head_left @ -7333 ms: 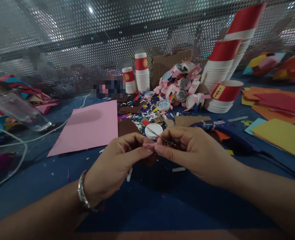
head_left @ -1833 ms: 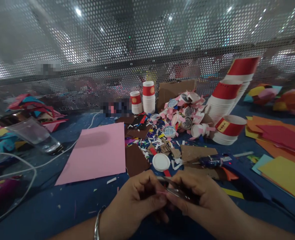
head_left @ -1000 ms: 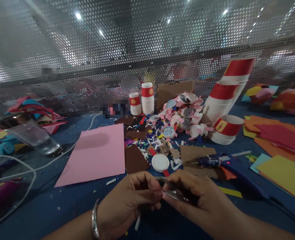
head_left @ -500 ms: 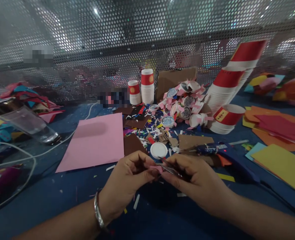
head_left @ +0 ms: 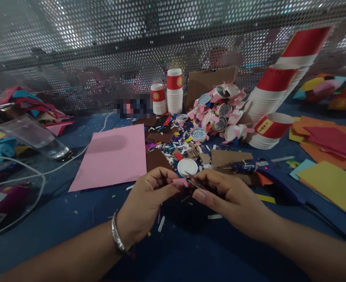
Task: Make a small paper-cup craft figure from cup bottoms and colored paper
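My left hand [head_left: 145, 201] pinches a small pink paper strip [head_left: 180, 181] between thumb and fingers, above the blue table [head_left: 73, 231]. My right hand [head_left: 228, 199] is closed round small metal scissors [head_left: 195, 183], whose blades meet the strip's right end. Both hands are held close together over the table's near middle. A white round lid [head_left: 187, 166] lies just beyond the fingertips. A silver bangle [head_left: 116, 237] circles my left wrist.
A pink sheet [head_left: 112, 156] lies left of centre, brown card [head_left: 157, 158] beside it, paper scraps [head_left: 175, 143] behind. Stacks of red-and-white cups [head_left: 274, 98] and a pile of decorated cups [head_left: 217, 113] stand at the back. A glue gun [head_left: 255, 167], coloured sheets [head_left: 328, 178], a glass [head_left: 35, 137], cables [head_left: 29, 172] and mesh wall [head_left: 132, 47] surround.
The view has tilted down a little, so the hands sit higher in the picture. My hands stay together on the strip and scissors; small cut slivers lie under them.
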`<state>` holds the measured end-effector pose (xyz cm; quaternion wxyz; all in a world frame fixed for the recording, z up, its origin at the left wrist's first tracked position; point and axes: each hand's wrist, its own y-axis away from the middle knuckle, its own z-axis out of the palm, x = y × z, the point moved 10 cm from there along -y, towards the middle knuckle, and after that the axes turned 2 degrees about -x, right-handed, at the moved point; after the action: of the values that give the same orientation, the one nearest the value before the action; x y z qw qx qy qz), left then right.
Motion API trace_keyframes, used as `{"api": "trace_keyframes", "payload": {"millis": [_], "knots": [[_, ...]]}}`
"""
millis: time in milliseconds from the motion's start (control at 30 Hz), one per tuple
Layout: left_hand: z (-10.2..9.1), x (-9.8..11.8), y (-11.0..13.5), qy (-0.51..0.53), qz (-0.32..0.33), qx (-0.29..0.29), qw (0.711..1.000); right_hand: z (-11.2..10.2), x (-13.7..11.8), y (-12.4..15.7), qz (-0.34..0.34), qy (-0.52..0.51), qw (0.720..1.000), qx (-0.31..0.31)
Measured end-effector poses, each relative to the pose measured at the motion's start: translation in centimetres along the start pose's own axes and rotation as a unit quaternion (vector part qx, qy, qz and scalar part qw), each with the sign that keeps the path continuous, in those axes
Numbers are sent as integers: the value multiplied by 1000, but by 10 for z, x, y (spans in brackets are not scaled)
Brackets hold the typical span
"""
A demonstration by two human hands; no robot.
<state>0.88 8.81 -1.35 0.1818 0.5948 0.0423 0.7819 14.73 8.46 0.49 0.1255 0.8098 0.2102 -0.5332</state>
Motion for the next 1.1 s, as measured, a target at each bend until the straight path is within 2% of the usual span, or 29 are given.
{"api": "trace_keyframes", "payload": {"millis": [233,400,633,1100], "knots": [[0,3,1,-3,13,2,1000,2,0,-1,10,14,1000,-10],[5,-1,3,2,-8,-25,1000,6,1,0,10,46,999,-20],[14,-5,4,24,-25,-65,997,8,1,3,17,38,998,-36],[20,-6,5,32,-29,-85,995,5,-1,1,2,55,998,-20]]}}
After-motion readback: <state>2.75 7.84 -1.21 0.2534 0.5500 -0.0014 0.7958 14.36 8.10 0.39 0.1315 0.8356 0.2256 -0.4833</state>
